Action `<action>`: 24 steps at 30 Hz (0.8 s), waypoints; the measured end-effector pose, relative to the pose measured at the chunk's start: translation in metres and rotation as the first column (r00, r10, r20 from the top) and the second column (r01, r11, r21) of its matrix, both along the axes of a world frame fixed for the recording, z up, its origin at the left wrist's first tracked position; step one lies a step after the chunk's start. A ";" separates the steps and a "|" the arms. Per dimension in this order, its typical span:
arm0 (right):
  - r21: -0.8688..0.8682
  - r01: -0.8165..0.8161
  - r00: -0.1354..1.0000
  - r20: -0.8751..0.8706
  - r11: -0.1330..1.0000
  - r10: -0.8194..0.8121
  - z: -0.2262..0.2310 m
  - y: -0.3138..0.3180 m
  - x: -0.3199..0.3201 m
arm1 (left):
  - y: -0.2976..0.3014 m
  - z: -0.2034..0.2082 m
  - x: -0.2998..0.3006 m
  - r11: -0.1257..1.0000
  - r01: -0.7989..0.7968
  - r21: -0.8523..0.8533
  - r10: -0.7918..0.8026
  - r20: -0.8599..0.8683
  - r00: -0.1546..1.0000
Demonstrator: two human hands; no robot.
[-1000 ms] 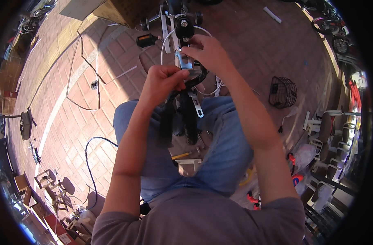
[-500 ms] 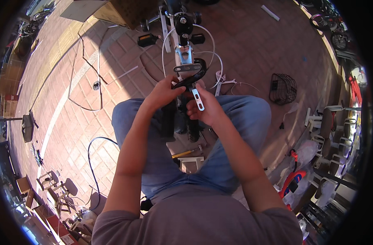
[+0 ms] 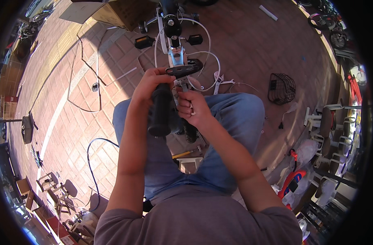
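Note:
A small bicycle [image 3: 177, 55] with a pale frame stands in front of me, between my knees. My left hand [image 3: 149, 85] is closed on a black curved piece [image 3: 185, 70] that lies across its front end. Just below that hand, a black handlebar grip [image 3: 160, 112] points toward me. My right hand [image 3: 192, 107] is curled around a slotted metal bracket [image 3: 185, 87], most of it hidden by the fingers. White cables [image 3: 220, 71] loop out beside the frame. Beyond the hands are a left pedal [image 3: 144, 42] and a right pedal [image 3: 195, 39], both black.
Wrenches [image 3: 220, 81] lie on the brick paving right of the bicycle. A black wire basket [image 3: 281, 88] sits farther right. Between my legs is a hammer [image 3: 184, 154] with a yellow handle. An open cardboard box [image 3: 117, 14] stands at the far left, and a dark hose [image 3: 90, 157] curves nearer.
The front end has swung, bringing the handlebar grip up under my left hand. My right hand has turned and curled over the metal bracket. The black curved piece has shifted up and levelled.

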State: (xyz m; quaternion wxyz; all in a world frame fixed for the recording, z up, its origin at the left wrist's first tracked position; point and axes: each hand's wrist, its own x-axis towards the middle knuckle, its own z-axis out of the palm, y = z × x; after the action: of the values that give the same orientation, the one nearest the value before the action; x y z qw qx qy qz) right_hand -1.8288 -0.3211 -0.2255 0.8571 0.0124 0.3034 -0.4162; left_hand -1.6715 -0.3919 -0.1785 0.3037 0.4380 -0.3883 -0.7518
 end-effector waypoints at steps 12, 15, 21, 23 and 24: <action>-0.096 0.168 0.940 -0.285 0.981 -0.189 0.007 0.010 0.036 | -0.002 0.001 -0.002 0.996 -0.018 -0.090 0.018 0.004 1.000; -0.096 0.164 0.911 -0.366 0.982 -0.188 0.011 0.009 0.042 | -0.002 0.001 -0.003 0.996 -0.022 -0.081 0.022 0.002 1.000; -0.073 0.100 0.968 -0.222 0.992 -0.114 0.003 0.006 0.029 | -0.006 -0.007 -0.004 0.997 -0.022 -0.071 0.019 -0.040 0.999; -0.093 0.060 0.982 -0.172 0.994 -0.076 0.004 0.007 0.021 | -0.006 -0.005 -0.003 0.998 0.004 -0.057 -0.007 -0.058 0.998; -0.103 0.042 0.987 -0.148 0.994 -0.057 0.005 0.008 0.018 | -0.006 -0.005 -0.004 0.998 0.001 -0.062 -0.005 -0.054 0.999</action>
State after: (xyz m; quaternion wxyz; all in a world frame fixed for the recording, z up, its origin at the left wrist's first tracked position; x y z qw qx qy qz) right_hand -1.8108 -0.3128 -0.2209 0.8206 -0.0544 0.3460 -0.4517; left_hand -1.6750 -0.3977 -0.1833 0.3265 0.4072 -0.4038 -0.7514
